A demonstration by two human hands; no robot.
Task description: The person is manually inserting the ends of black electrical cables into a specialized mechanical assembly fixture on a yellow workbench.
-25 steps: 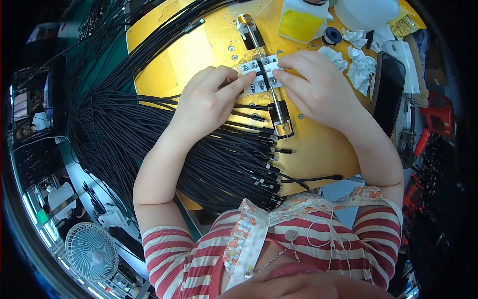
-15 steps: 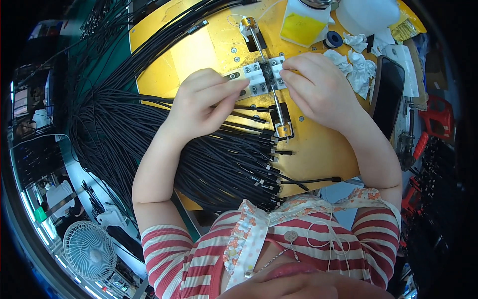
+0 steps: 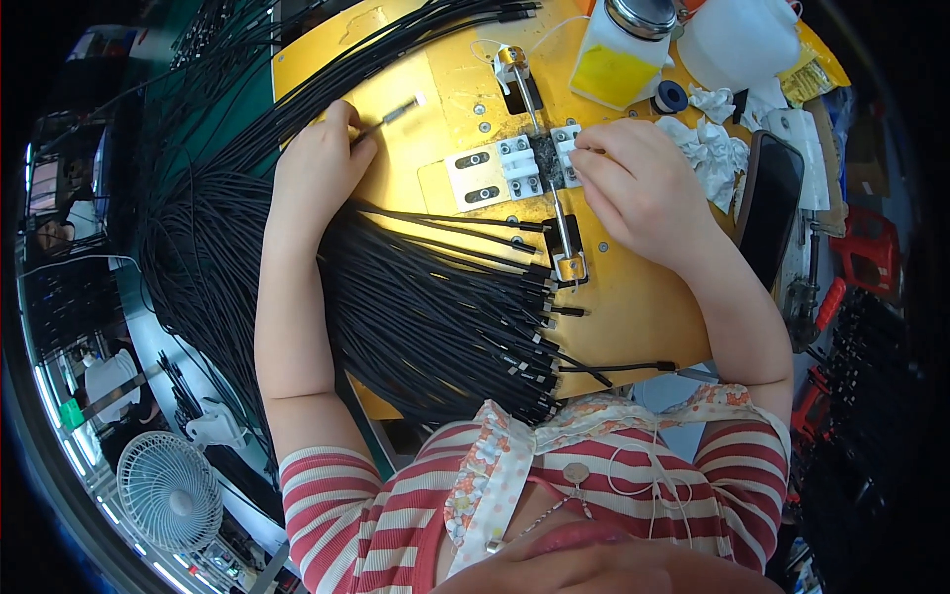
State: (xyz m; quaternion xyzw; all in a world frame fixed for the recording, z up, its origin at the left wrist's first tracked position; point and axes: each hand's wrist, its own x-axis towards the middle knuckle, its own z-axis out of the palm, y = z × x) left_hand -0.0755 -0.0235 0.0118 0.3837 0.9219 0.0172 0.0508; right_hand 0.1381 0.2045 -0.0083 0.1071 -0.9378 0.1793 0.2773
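Yellow worktop (image 3: 633, 297), scuffed and screw-dotted, filling the middle of the view, curved by the lens. White clamp blocks (image 3: 520, 166) near centre, straddling a thin metal rail (image 3: 550, 178) running from twelve toward six o'clock. Left hand (image 3: 315, 170) at ten o'clock from the blocks, fingers pinched narrow around one black cable (image 3: 391, 114), its pale tip pointing toward one o'clock. Right hand (image 3: 638, 188) at three o'clock from the blocks, fingers curled, tips touching the right-hand block; whether anything is gripped, cannot tell. Thick bundle of black cables (image 3: 426, 307) fanned across the bench from nine o'clock, ends lined up beside the rail at six. Yellow-labelled bottle (image 3: 621, 54) and white container (image 3: 737, 40) at one o'clock, crumpled tissue (image 3: 705, 144) and dark phone (image 3: 767, 203) just right of the right hand. White desk fan (image 3: 168, 490) on the floor at seven o'clock; cluttered shelving along the left edge.
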